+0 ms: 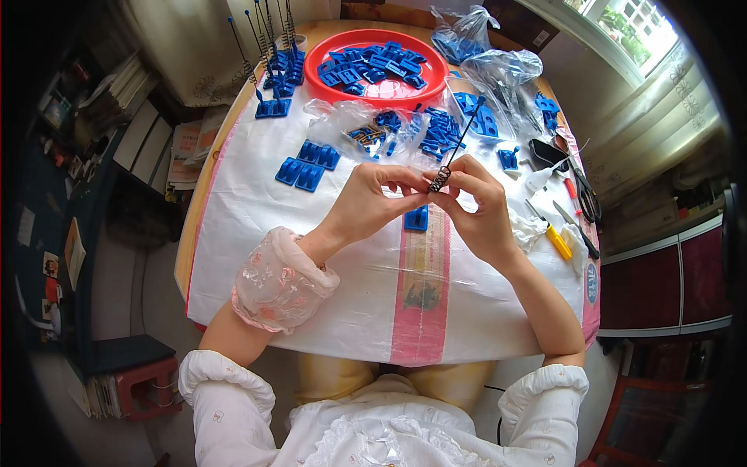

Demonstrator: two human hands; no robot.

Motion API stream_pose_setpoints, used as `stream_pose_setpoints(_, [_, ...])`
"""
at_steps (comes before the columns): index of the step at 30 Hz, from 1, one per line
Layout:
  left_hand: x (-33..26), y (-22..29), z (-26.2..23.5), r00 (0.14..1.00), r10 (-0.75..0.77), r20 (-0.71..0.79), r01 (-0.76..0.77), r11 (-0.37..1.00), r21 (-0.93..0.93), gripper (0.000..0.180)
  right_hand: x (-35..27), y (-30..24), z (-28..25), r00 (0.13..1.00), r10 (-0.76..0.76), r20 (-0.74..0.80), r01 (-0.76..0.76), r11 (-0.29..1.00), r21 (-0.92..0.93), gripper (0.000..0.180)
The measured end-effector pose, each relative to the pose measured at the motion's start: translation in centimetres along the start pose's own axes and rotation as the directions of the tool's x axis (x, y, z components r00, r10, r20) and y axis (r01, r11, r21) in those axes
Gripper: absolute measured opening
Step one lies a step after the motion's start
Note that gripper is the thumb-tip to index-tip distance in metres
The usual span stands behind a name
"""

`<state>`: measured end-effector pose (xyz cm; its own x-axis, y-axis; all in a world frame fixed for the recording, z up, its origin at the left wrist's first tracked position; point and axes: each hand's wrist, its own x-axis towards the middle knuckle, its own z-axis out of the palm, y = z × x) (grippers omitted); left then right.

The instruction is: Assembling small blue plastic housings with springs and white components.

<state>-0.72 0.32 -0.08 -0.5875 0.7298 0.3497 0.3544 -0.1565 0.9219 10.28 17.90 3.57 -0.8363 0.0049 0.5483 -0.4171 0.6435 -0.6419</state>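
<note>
Black coil spring [440, 179], pinched in the fingertips of left hand [366, 201] and right hand [484, 208], blue piece [416, 219] just nearer, red basin [393, 102] far beyond

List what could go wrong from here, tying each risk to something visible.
The dark spring, held in the fingertips of the left hand and right hand, might slip. The thin rod rising from it could poke or snag. The scissors near the right edge of the table could get knocked off.
</note>
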Motion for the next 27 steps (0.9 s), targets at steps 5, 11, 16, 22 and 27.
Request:
stream_pose_setpoints(5, [0.0, 0.8, 0.1, 1.0, 0.003, -0.006, -0.003, 0.999, 0.042, 0.016, 0.7, -1.2, -2.0, 0.998, 0.047, 0.034, -0.047, 0.999, -0.011, 0.043])
stream_pose_setpoints(11, [-0.2, 0.3, 0.3, 1.0, -0.025, 0.009, 0.024, 0.993, 0.112, 0.015, 1.7, -3.0, -10.6, 0.968, 0.048, -0.248, -0.044, 0.999, 0.023, 0.036])
stream_pose_setpoints(16, [0.0, 0.9, 0.1, 0.999, -0.007, -0.034, 0.01, 0.995, 0.102, 0.016, -0.1, -2.4, -12.5, 0.955, 0.203, -0.218, -0.194, 0.979, 0.063, 0.028])
stream_pose_setpoints(22, [0.2, 0.9, 0.5, 0.998, 0.052, -0.046, -0.048, 0.995, 0.082, 0.027, -0.9, -1.9, -7.5, 0.984, 0.167, 0.059, -0.166, 0.986, -0.025, 0.021])
stream_pose_setpoints(27, [0.1, 1.0, 0.3, 0.997, 0.068, -0.022, -0.065, 0.989, 0.134, 0.025, 0.1, -1.9, -4.7, 0.981, 0.174, 0.083, -0.178, 0.983, 0.044, 0.021])
